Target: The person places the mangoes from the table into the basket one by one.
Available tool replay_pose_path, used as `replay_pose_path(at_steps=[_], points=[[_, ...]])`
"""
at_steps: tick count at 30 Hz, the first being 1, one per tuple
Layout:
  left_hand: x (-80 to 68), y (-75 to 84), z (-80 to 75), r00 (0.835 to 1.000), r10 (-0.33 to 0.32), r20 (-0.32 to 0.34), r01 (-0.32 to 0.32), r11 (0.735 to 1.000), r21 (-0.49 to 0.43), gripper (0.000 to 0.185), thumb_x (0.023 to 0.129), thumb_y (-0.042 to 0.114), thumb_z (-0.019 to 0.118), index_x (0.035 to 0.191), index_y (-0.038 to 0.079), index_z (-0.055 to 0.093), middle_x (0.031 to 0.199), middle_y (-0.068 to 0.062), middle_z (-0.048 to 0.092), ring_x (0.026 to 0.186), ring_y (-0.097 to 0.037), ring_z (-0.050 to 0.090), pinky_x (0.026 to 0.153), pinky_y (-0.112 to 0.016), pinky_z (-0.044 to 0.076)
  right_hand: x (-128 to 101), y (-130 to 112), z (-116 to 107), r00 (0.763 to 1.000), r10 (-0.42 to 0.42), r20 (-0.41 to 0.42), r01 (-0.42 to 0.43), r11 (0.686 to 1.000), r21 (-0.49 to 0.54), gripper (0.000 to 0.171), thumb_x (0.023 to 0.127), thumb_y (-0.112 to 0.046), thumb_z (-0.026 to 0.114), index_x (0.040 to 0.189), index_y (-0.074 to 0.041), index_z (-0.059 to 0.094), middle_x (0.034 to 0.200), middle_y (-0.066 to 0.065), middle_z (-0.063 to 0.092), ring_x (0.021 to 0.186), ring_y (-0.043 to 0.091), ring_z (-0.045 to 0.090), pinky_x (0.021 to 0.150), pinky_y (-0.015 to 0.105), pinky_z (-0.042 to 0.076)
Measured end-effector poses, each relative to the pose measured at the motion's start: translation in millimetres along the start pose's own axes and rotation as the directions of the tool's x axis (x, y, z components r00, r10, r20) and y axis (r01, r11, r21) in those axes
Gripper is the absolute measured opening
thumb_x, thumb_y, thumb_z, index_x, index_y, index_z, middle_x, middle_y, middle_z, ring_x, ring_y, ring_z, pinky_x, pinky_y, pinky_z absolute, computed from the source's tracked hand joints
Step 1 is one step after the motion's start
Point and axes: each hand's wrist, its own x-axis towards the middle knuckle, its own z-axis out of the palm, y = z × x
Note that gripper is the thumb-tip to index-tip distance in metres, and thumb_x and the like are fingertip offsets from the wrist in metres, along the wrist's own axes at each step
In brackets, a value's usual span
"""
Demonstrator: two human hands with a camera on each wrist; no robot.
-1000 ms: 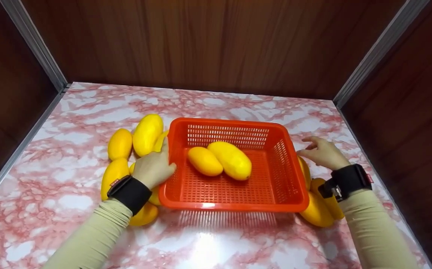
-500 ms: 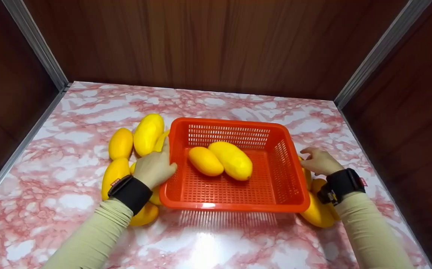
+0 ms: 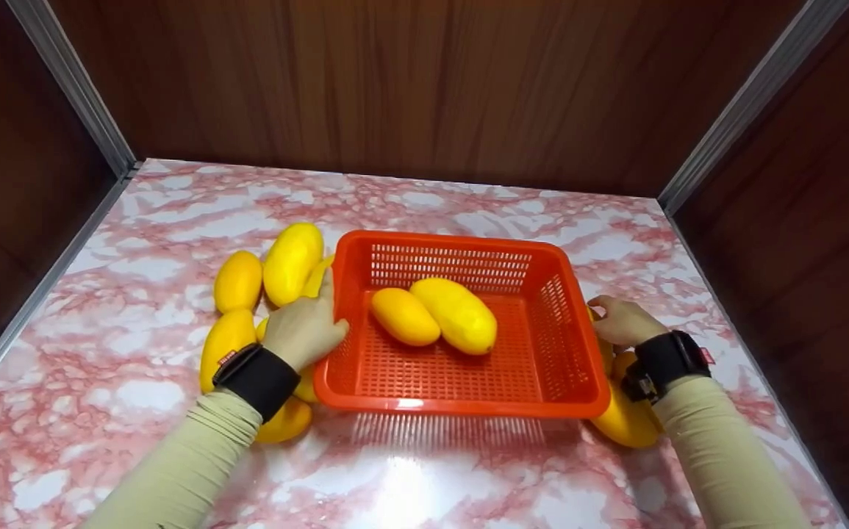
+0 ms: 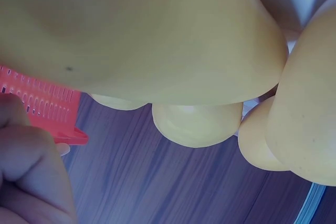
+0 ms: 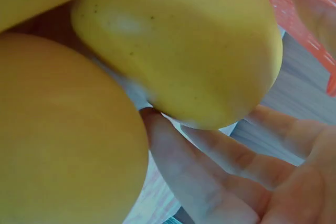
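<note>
Red plastic basket [image 3: 461, 334] sits mid-tabletop, a bit toward the near edge of the pink marble-pattern surface [image 3: 137, 397]. Inside it: two yellow mangoes touching side by side, the smaller orange-yellow mango [image 3: 403, 317] on the left, the larger yellow mango [image 3: 455, 314] on the right, both nearer the basket's far wall. Left hand [image 3: 305, 329] lies against the basket's left wall, index finger straight up along the far-left corner, thumb on the rim; the other fingers are hidden behind the hand in the head view, and the left wrist view shows curled fingers [image 4: 29, 166] right next to the basket rim [image 4: 44, 109], so grip on the wall can't be confirmed. Under and beside that hand is a cluster of loose mangoes [image 3: 262, 294] on the left part of the surface, touching each other and the basket's left side. Right hand [image 3: 621, 322] is down at the basket's right wall, over the right-side mangoes [image 3: 626, 419] packed against that wall. Right wrist view: fingers [image 5: 210, 182] extended and slightly bent under a yellow mango [image 5: 184, 45], fingertip touching its underside, not wrapped around it; a second mango [image 5: 63, 140] sits just beside, touching the first. Both wrists carry black straps. Dark wood-grain panels wall the surface on three sides.
</note>
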Motion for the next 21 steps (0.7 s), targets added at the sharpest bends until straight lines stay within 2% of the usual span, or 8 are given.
replay_pose_path(at_steps=[5,10,15,21], points=[[-0.4,0.6,-0.1,1.0,-0.002,0.001,0.002,1.0,-0.001,0.085,0.093,0.031,0.054,0.158,0.001,0.009,0.067,-0.009,0.054,0.058,-0.026,0.056,0.05,-0.036,0.04,0.0,-1.9,0.6,1.0,-0.012,0.02,0.013,0.999,-0.049,0.065,0.092,-0.028,0.056,0.143,0.008,0.038,0.133,0.036,0.05,0.103,0.039,0.058,0.077,0.04,0.05],[-0.1,0.7,0.1,1.0,-0.011,0.009,0.011,1.0,-0.009,0.085,0.093,0.031,0.054,0.159,0.003,0.008,0.066,-0.007,0.052,0.059,-0.026,0.055,0.051,-0.035,0.039,2.6,-3.2,-0.5,1.0,0.003,0.031,-0.001,0.998,-0.067,0.065,0.094,-0.028,0.055,0.145,0.006,0.036,0.135,0.036,0.049,0.104,0.038,0.057,0.071,0.034,0.048],[-0.2,1.0,-0.7,1.0,-0.014,0.017,0.014,1.0,-0.011,0.086,0.093,0.032,0.054,0.159,0.003,0.007,0.066,-0.007,0.051,0.058,-0.026,0.055,0.051,-0.035,0.039,3.5,-2.4,-0.1,0.999,0.022,0.035,-0.02,0.999,-0.041,0.062,0.094,-0.026,0.054,0.145,0.005,0.037,0.134,0.035,0.049,0.1,0.035,0.058,0.065,0.03,0.048],[0.4,0.2,-0.9,1.0,-0.013,0.017,0.013,1.0,-0.014,0.085,0.093,0.032,0.054,0.159,0.003,0.007,0.066,-0.007,0.052,0.058,-0.026,0.056,0.051,-0.035,0.039,3.9,-2.1,0.1,0.999,0.025,0.036,-0.025,1.0,-0.015,0.062,0.094,-0.027,0.054,0.144,0.005,0.039,0.135,0.034,0.049,0.1,0.034,0.058,0.067,0.032,0.051]])
